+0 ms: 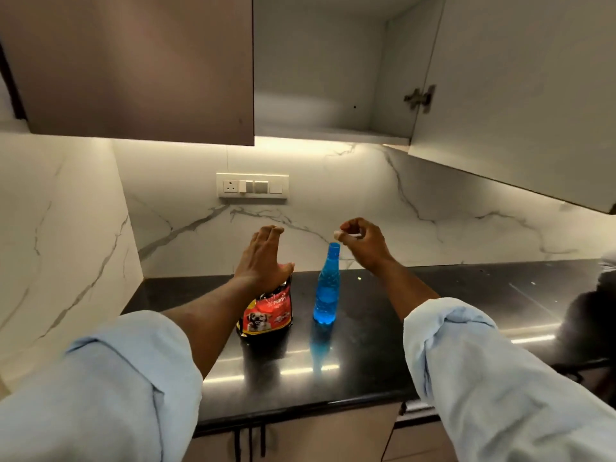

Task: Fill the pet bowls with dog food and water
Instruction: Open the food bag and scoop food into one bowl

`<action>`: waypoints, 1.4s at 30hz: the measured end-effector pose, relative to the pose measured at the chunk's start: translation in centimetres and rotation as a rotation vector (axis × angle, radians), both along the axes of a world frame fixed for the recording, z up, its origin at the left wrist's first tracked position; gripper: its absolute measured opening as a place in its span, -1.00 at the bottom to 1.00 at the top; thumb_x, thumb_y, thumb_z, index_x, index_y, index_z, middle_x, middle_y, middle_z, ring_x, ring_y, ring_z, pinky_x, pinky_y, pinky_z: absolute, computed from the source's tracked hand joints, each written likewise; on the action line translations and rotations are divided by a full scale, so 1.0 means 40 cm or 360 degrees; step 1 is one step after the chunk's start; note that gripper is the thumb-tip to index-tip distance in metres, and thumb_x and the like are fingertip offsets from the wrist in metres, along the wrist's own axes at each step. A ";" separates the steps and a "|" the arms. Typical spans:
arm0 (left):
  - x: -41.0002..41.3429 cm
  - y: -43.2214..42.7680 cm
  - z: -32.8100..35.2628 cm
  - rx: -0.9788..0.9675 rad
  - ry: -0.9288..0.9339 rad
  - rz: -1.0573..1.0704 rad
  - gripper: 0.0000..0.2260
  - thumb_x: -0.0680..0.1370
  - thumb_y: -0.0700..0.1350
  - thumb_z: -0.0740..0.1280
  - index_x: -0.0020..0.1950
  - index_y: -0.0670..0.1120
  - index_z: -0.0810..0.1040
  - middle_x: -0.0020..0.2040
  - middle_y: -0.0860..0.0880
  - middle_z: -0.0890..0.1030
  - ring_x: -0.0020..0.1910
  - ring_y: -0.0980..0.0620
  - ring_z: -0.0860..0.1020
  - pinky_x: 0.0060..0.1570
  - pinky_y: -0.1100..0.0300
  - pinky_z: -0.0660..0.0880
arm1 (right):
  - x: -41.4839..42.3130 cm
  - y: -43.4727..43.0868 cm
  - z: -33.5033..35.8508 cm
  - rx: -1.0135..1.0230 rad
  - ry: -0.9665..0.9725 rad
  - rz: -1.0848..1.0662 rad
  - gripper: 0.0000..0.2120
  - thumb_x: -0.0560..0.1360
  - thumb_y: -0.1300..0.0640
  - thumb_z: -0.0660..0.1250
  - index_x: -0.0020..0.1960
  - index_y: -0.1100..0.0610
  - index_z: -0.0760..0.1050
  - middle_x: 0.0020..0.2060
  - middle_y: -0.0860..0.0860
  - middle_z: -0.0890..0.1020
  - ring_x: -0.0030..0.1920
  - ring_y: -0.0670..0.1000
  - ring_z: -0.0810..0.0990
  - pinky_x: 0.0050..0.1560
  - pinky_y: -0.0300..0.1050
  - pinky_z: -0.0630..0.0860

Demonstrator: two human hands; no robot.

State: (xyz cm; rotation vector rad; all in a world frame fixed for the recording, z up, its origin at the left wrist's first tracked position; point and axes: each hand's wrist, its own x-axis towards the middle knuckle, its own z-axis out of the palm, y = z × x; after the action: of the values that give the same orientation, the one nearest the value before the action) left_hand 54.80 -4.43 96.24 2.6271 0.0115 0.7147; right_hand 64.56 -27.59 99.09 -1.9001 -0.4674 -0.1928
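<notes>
A red and black dog food bag stands upright on the black counter. My left hand hovers over the bag's top with fingers straight and apart, touching or nearly touching it. To the right of the bag stands a blue water bottle, upright and uncapped. My right hand is just above and right of the bottle's mouth, its fingertips pinched on a small white cap. No pet bowls are in view.
An upper cabinet stands open at the top right, its door swung out over the counter. A shut brown cabinet hangs at the left. A switch panel is on the marble backsplash. A dark object sits at the counter's right edge.
</notes>
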 end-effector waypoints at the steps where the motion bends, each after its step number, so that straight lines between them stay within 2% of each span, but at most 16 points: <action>1: -0.003 -0.015 0.013 0.0016 -0.0024 -0.0007 -0.28 0.49 0.02 0.53 0.56 -0.14 0.31 0.51 -0.16 0.37 0.47 -0.16 0.38 0.42 -0.09 0.45 | -0.002 -0.020 0.016 0.0204 0.0101 0.0002 -0.75 0.59 0.11 0.47 0.20 0.20 0.60 0.09 0.14 0.70 0.04 0.09 0.68 0.00 -0.06 0.57; 5: -0.020 -0.086 0.059 0.0082 -0.0091 -0.0003 -0.29 0.50 0.07 0.51 0.55 -0.14 0.32 0.51 -0.15 0.36 0.48 -0.15 0.37 0.40 -0.12 0.47 | -0.017 -0.122 0.073 0.1042 0.0547 0.0005 -0.77 0.66 -0.07 0.26 0.17 0.02 0.59 0.17 0.02 0.70 0.22 0.13 0.65 0.06 -0.01 0.49; 9: -0.031 -0.161 0.088 0.0047 -0.0165 0.0066 -0.33 0.49 0.05 0.52 0.50 -0.15 0.37 0.47 -0.14 0.39 0.46 -0.15 0.39 0.32 -0.11 0.49 | 0.002 -0.240 0.109 0.1716 0.0811 0.0223 -0.48 0.69 -0.26 0.01 0.23 0.03 0.61 0.27 0.06 0.69 0.18 0.12 0.64 0.03 -0.01 0.46; 12: -0.039 -0.224 0.100 0.0051 -0.0201 0.0081 -0.34 0.49 0.05 0.53 0.49 -0.15 0.39 0.45 -0.13 0.40 0.42 -0.14 0.41 0.31 -0.09 0.50 | 0.019 -0.317 0.142 0.1984 0.0908 0.0384 -0.25 0.62 -0.44 -0.08 0.31 0.06 0.62 0.28 0.07 0.69 0.16 0.13 0.64 0.00 -0.01 0.47; 15: -0.052 -0.273 0.114 0.0046 -0.0272 0.0104 -0.35 0.48 0.05 0.55 0.47 -0.15 0.41 0.42 -0.13 0.43 0.38 -0.14 0.44 0.28 -0.05 0.51 | 0.031 -0.362 0.185 0.2068 0.0917 0.0532 -0.10 0.55 -0.54 -0.12 0.36 0.07 0.63 0.29 0.06 0.70 0.14 0.13 0.65 -0.03 -0.02 0.48; 20: -0.077 -0.311 0.138 0.0055 -0.0346 0.0139 -0.38 0.46 0.03 0.56 0.44 -0.15 0.44 0.39 -0.12 0.44 0.34 -0.11 0.46 0.25 0.01 0.50 | 0.049 -0.378 0.238 0.2178 0.0934 0.0722 -0.07 0.53 -0.56 -0.13 0.25 0.12 0.69 0.21 0.07 0.75 0.01 0.12 0.64 -0.10 -0.09 0.48; 23: -0.083 -0.313 0.151 0.0074 -0.0369 0.0151 -0.39 0.46 0.02 0.56 0.42 -0.15 0.44 0.39 -0.12 0.44 0.36 -0.11 0.45 0.27 0.01 0.49 | 0.057 -0.384 0.237 0.2308 0.0919 0.0770 -0.19 0.55 -0.50 0.00 0.17 0.12 0.71 0.20 0.05 0.74 -0.04 0.10 0.63 -0.09 -0.08 0.42; 26: -0.085 -0.306 0.155 0.0093 -0.0366 0.0167 -0.39 0.47 0.03 0.56 0.42 -0.16 0.45 0.39 -0.13 0.45 0.36 -0.12 0.45 0.29 0.00 0.50 | 0.060 -0.405 0.231 0.2447 0.0887 0.0905 -0.38 0.59 -0.31 0.09 0.15 0.15 0.68 0.09 0.02 0.72 -0.18 0.03 0.64 -0.13 -0.10 0.36; 28: -0.082 -0.297 0.151 0.0096 -0.0353 0.0189 -0.40 0.47 0.02 0.56 0.41 -0.16 0.46 0.38 -0.12 0.45 0.36 -0.12 0.46 0.29 -0.05 0.52 | 0.061 -0.416 0.223 0.2525 0.0885 0.1018 -0.44 0.62 -0.23 0.08 0.16 0.17 0.65 0.00 0.02 0.72 -0.22 0.00 0.61 -0.16 -0.11 0.32; 31: -0.074 -0.280 0.134 0.0054 -0.0330 0.0230 -0.42 0.47 0.01 0.56 0.40 -0.16 0.47 0.36 -0.12 0.47 0.34 -0.12 0.48 0.27 -0.09 0.53 | 0.050 -0.404 0.203 0.2457 0.0811 0.1203 -0.48 0.68 -0.20 0.01 0.18 0.13 0.58 -0.13 0.01 0.75 -0.23 -0.02 0.65 -0.11 -0.14 0.30; 33: -0.066 -0.267 0.124 0.0025 -0.0327 0.0245 -0.45 0.48 0.01 0.55 0.39 -0.13 0.49 0.36 -0.10 0.50 0.35 -0.11 0.48 0.28 -0.10 0.52 | 0.049 -0.381 0.192 0.2387 0.0805 0.1267 -0.53 0.69 -0.17 0.00 0.18 0.09 0.56 -0.19 0.00 0.75 -0.23 -0.02 0.68 -0.05 -0.15 0.34; 35: -0.059 -0.254 0.121 0.0029 -0.0327 0.0243 -0.50 0.50 0.02 0.52 0.38 -0.08 0.52 0.37 -0.05 0.54 0.36 -0.10 0.48 0.30 -0.12 0.49 | 0.057 -0.352 0.186 0.2401 0.0922 0.1284 -0.50 0.71 -0.15 0.01 0.15 0.11 0.63 -0.18 0.03 0.75 -0.20 0.01 0.68 -0.05 -0.13 0.45; 36: -0.053 -0.248 0.121 0.0036 -0.0327 0.0239 -0.53 0.50 0.02 0.51 0.38 -0.06 0.53 0.37 -0.04 0.55 0.37 -0.10 0.48 0.31 -0.12 0.48 | 0.057 -0.334 0.183 0.2387 0.0945 0.1289 -0.49 0.71 -0.16 0.06 0.13 0.13 0.67 -0.17 0.03 0.75 -0.19 0.02 0.68 -0.08 -0.12 0.51; 39: -0.028 -0.219 0.126 -0.0014 -0.0361 0.0249 -0.57 0.52 0.04 0.50 0.36 -0.03 0.58 0.38 -0.02 0.58 0.39 -0.09 0.47 0.35 -0.10 0.45 | 0.058 -0.265 0.169 0.2193 0.0855 0.1268 -0.67 0.51 -0.07 0.44 0.09 0.16 0.74 -0.13 0.06 0.75 -0.15 0.04 0.71 -0.06 -0.11 0.59; 42: 0.008 -0.184 0.137 -0.0057 -0.0430 0.0219 -0.59 0.54 0.10 0.50 0.34 -0.02 0.62 0.38 -0.01 0.60 0.40 -0.08 0.49 0.36 -0.11 0.45 | 0.066 -0.192 0.156 0.2196 0.0947 0.1319 -0.67 0.59 -0.01 0.44 0.24 0.19 0.67 0.06 0.17 0.73 0.05 0.15 0.73 0.02 0.01 0.67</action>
State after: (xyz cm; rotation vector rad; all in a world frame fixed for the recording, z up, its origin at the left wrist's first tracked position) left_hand 55.10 -11.80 101.73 2.4928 0.1268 1.1006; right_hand 67.21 -35.29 105.34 -0.2821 -0.4668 0.4904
